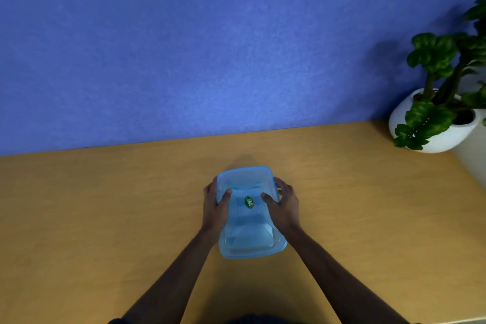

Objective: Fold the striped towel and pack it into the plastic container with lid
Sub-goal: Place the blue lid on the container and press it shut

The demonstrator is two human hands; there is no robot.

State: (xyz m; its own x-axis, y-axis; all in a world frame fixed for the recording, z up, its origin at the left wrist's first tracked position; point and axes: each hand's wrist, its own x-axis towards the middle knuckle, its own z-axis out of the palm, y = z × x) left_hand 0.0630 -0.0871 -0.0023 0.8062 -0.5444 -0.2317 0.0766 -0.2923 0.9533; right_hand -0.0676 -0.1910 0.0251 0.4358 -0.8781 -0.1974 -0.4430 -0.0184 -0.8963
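A clear plastic container (252,251) with a blue-rimmed translucent lid (244,179) sits on the wooden table, just ahead of me at centre. The lid lies on top, with a green oval sticker (249,202) in its middle. Through the lid a folded pale towel (249,231) shows inside; its stripes are too faint to make out. My left hand (217,205) grips the container's left side with the thumb pressed on the lid. On the right side my right hand (282,205) does the same, thumb on the lid.
The wooden table (105,218) runs back to a blue wall. A white pot (436,137) with a green leafy plant stands at the table's far right corner. The table's right edge slants in at the right border of the view.
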